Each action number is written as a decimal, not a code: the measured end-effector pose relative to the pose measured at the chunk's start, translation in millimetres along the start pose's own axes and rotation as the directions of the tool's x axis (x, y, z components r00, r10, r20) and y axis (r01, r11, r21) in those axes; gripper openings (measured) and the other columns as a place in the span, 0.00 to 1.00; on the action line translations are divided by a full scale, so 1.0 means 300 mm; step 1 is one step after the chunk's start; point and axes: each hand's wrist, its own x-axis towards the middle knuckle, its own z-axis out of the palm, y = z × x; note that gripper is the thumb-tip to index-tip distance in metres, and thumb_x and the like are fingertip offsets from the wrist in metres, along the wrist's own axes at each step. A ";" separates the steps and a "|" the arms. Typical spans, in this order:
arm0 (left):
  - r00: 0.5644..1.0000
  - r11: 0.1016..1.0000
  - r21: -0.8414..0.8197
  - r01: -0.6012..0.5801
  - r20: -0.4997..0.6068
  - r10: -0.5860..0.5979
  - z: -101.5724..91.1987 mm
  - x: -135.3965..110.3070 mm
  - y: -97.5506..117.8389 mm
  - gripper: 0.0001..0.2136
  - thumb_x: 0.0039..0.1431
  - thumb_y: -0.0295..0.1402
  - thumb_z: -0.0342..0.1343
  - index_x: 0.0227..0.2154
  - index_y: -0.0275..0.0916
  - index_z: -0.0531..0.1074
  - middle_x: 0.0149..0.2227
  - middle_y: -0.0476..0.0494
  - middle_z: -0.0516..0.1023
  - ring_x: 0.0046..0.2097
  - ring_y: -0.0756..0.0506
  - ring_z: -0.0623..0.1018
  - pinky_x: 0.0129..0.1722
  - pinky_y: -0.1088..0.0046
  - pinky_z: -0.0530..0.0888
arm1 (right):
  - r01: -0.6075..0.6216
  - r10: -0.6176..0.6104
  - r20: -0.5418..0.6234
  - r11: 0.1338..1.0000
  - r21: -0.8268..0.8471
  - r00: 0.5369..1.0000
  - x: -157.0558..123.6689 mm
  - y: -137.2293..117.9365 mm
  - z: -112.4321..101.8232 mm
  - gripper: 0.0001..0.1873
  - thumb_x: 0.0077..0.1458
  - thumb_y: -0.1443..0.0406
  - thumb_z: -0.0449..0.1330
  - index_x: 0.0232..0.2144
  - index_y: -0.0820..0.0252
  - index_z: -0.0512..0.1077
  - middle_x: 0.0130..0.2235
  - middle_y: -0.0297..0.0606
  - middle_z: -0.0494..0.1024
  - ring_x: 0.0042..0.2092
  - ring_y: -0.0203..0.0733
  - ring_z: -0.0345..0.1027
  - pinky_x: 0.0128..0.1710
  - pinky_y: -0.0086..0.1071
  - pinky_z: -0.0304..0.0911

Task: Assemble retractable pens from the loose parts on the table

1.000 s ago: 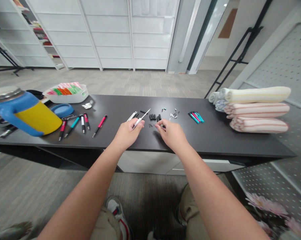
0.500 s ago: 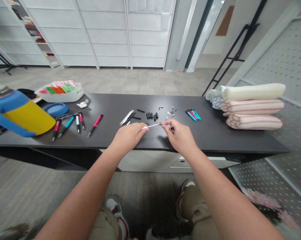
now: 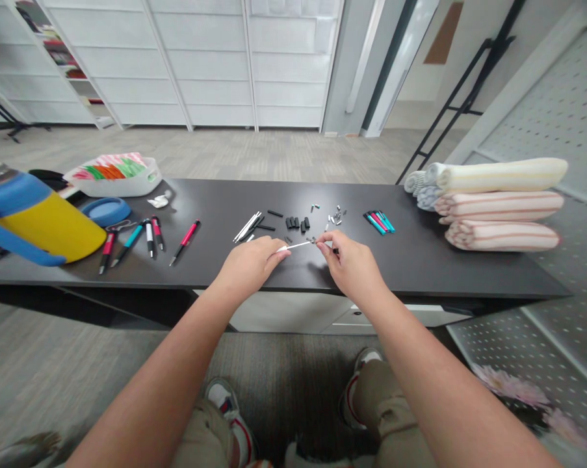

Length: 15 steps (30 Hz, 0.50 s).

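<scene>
My left hand pinches a thin white pen refill and holds it level above the black table. My right hand pinches a tiny spring or tip at the refill's right end. Just beyond my hands lie loose white refills, short black grip sleeves and small metal springs and tips. A bundle of teal and pink pen barrels lies to the right of them.
Several assembled pens lie left of centre. A blue and yellow jug, a blue lid and a white tray of coloured pieces stand at the left. Rolled striped towels are stacked at the right.
My left hand swung the refill from pointing away to level, and my right hand rose from the table with a small part to meet its tip. The last half second shows little motion.
</scene>
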 end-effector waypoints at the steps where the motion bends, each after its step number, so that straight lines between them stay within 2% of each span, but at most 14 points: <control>1: 1.000 1.000 0.001 -0.001 -0.001 0.001 0.001 0.000 0.000 0.20 0.77 0.46 0.42 0.51 0.44 0.78 0.45 0.42 0.82 0.47 0.43 0.80 0.49 0.68 0.73 | -0.004 0.004 0.000 1.000 -0.006 1.000 0.000 -0.002 0.001 0.10 0.70 0.59 0.56 0.43 0.54 0.76 0.31 0.35 0.79 0.28 0.41 0.68 0.33 0.32 0.55; 8: 1.000 1.000 -0.006 -0.006 -0.012 0.006 0.003 -0.001 -0.004 0.20 0.77 0.46 0.43 0.51 0.44 0.79 0.44 0.41 0.82 0.46 0.42 0.80 0.48 0.68 0.73 | -0.029 0.028 -0.013 1.000 -0.008 1.000 0.000 0.001 0.008 0.10 0.70 0.59 0.55 0.44 0.55 0.75 0.31 0.35 0.79 0.28 0.41 0.68 0.33 0.32 0.55; 15: 1.000 1.000 0.025 0.001 0.007 -0.002 -0.001 -0.002 0.005 0.20 0.77 0.46 0.43 0.51 0.45 0.79 0.44 0.42 0.81 0.46 0.43 0.80 0.47 0.68 0.73 | 0.004 -0.004 0.011 1.000 -0.021 1.000 0.000 -0.003 0.008 0.09 0.71 0.60 0.55 0.44 0.54 0.75 0.33 0.36 0.80 0.30 0.42 0.70 0.34 0.32 0.57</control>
